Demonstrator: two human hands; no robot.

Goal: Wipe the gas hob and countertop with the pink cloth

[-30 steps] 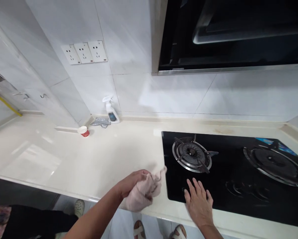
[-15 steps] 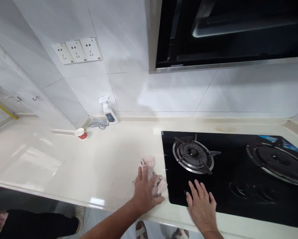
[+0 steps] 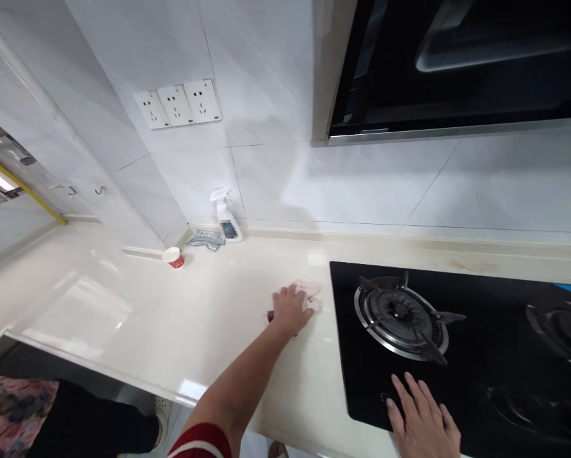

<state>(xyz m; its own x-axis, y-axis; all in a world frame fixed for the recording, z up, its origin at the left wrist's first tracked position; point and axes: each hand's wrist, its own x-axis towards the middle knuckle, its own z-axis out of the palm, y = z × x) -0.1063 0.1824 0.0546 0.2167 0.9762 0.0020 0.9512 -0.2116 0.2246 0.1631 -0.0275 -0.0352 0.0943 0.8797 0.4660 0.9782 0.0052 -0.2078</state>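
A crumpled pale pink cloth (image 3: 310,294) lies on the cream countertop (image 3: 199,324), left of the black gas hob (image 3: 356,375). From above, my left hand (image 3: 289,310) presses on the cloth, its fingers curled over it. A small dark patch shows at the left of that hand; I cannot tell whether it belongs to the cloth. My right hand (image 3: 423,416) rests flat on the hob's front part, fingers stretched and holding nothing. Just beyond it is the near burner (image 3: 398,312) with its metal pan support.
A white spray bottle (image 3: 228,219) stands against the wall beside a silvery folded item (image 3: 207,239). Left of them is a red and white paper cup (image 3: 174,257). A range hood (image 3: 457,95) overhangs the hob. Another person's dark-clad leg (image 3: 94,420) is at lower left.
My left hand has pushed the cloth away from me, toward the wall. My right hand stays on the hob's front. The view has shifted left, so the hob appears farther right.
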